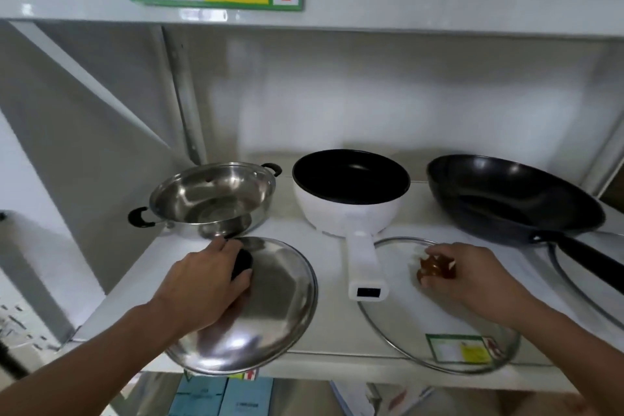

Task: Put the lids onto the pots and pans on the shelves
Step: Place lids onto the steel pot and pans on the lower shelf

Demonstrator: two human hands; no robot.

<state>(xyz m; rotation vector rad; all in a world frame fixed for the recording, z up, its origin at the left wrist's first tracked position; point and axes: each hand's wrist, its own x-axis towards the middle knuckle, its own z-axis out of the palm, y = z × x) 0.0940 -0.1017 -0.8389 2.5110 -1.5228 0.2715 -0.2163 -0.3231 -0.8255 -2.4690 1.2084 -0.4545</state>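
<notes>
Lying at the front of the white shelf (304, 223), a steel lid (270, 307) is gripped by its black knob (242, 263) with the left hand (206, 284). Beside it, a glass lid (405, 324) is held by its brown knob (435, 267), around which the right hand (469, 277) is closed. Behind them, a steel pot (212, 199), a white pan (351, 192) and a black wok (513, 199) are seen uncovered.

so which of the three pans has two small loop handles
The steel pot at the left, with black loops on both sides. The white pan and black wok each have one long handle.
</notes>
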